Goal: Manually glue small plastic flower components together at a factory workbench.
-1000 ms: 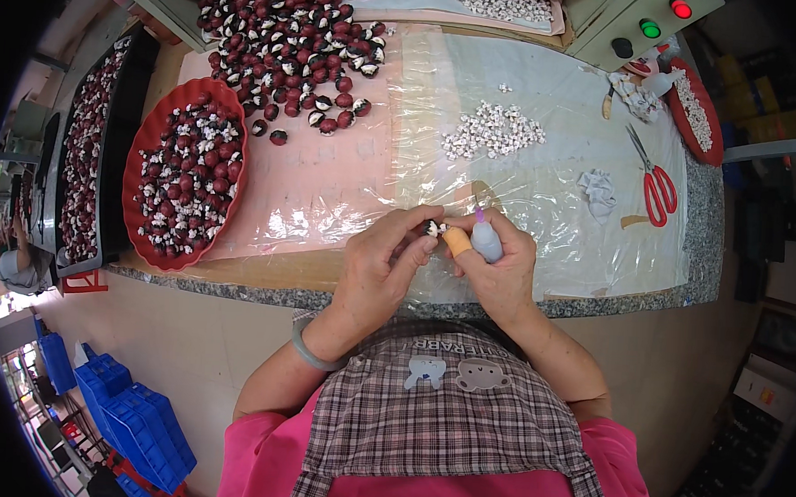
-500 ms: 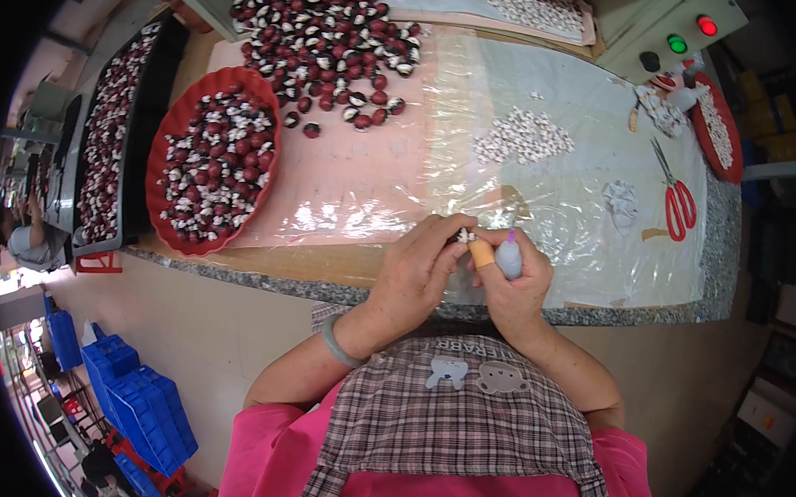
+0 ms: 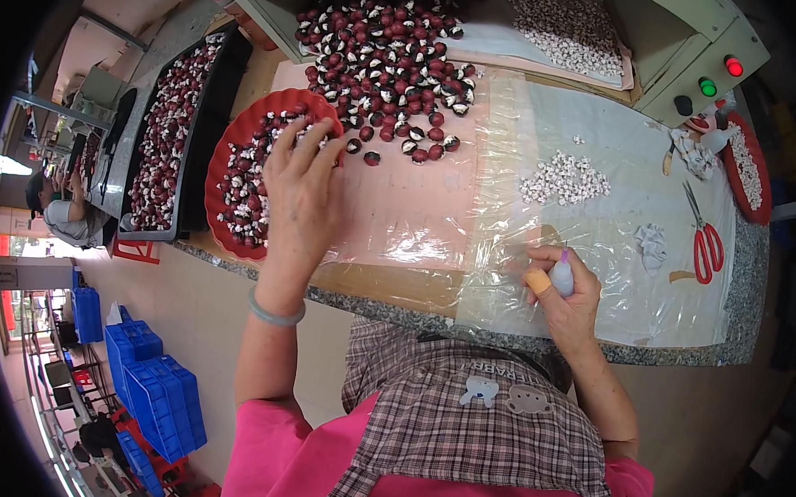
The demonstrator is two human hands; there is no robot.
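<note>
My left hand [image 3: 302, 194] hovers over the right side of a red scalloped bowl [image 3: 214, 180], with its fingers spread and curved downward. Nothing shows between the fingers, though their tips are partly hidden. The bowl holds small dark red and black balls with white pieces on them [image 3: 245, 206]. Above the right half of the table, my right hand [image 3: 571, 303] is wrapped round a small translucent squeeze bottle [image 3: 561, 277] with a purple tip pointing up. An orange cover [image 3: 537, 280] sits on the thumb of that hand.
Many red, black and white balls [image 3: 389, 77] lie heaped at the back. Small white pieces [image 3: 565, 178] lie on the plastic-covered sheet. Red-handled scissors [image 3: 707, 251] and crumpled white paper [image 3: 650, 247] are at the right. A black tray [image 3: 186, 161] stands left of the bowl.
My left hand has left my right hand and moved leftward to the red bowl. My right hand still holds the squeeze bottle. The whole view has shifted with my head.
</note>
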